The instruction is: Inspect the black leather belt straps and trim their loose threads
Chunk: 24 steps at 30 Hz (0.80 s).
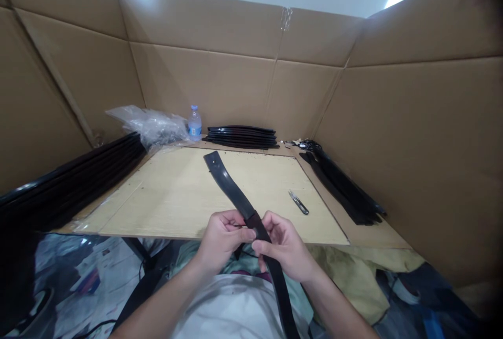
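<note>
A long black strip (234,188), smooth and slightly curved, slants from over the board down toward my lap. Near its middle a darker band or sleeve (253,220) wraps it. My left hand (225,237) pinches the strip's left edge just below that band, thumb on top. On the other side my right hand (282,244) grips the same strip, its thumb lying across the front face. The strip's far end has a small hole or mark and hangs above the board. What my fingers do behind the strip is hidden.
Thread snips (299,203) lie on the pale board (176,187). Black strips are stacked at the left (78,176), back (241,137) and right (341,184). A water bottle (194,123) stands beside clear plastic bags (153,125). Cardboard walls (220,77) enclose the table.
</note>
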### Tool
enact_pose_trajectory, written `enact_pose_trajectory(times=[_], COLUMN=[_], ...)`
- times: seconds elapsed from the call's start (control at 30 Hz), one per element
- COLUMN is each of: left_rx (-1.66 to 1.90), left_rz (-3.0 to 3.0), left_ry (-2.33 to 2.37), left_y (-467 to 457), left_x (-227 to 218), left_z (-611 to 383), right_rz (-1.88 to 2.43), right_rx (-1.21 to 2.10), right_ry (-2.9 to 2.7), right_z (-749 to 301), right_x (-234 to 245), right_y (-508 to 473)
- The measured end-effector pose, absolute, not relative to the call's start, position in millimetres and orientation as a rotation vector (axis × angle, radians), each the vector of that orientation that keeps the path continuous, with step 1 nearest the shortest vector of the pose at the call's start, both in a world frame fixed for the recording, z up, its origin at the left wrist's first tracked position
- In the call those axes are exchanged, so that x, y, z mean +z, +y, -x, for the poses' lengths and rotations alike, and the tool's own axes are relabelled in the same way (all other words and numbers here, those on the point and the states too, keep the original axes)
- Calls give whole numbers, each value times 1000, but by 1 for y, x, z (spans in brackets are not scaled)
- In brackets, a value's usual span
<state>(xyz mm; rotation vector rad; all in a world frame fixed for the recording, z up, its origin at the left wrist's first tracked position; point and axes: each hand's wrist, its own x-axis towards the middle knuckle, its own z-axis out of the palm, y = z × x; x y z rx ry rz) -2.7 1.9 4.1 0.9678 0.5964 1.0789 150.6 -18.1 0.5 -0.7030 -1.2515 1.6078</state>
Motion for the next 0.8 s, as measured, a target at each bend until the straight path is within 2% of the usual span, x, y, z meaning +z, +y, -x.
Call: enact_pose_trajectory(times=[0.23, 0.57, 0.8], left_rx=[1014, 1069, 1175], left_rz=[-964, -964, -905], left_ry=[516, 697, 709], left_y=[2, 0, 2], left_x=[2, -3, 2], left_z=[1, -2, 1], right_rz=[666, 834, 683], right_rx=[1661, 1558, 1510], right_ry=[-1156, -1058, -1146], right_z=[-146, -142, -141], right_x=[2, -3, 4], right_y=[-22, -25, -24])
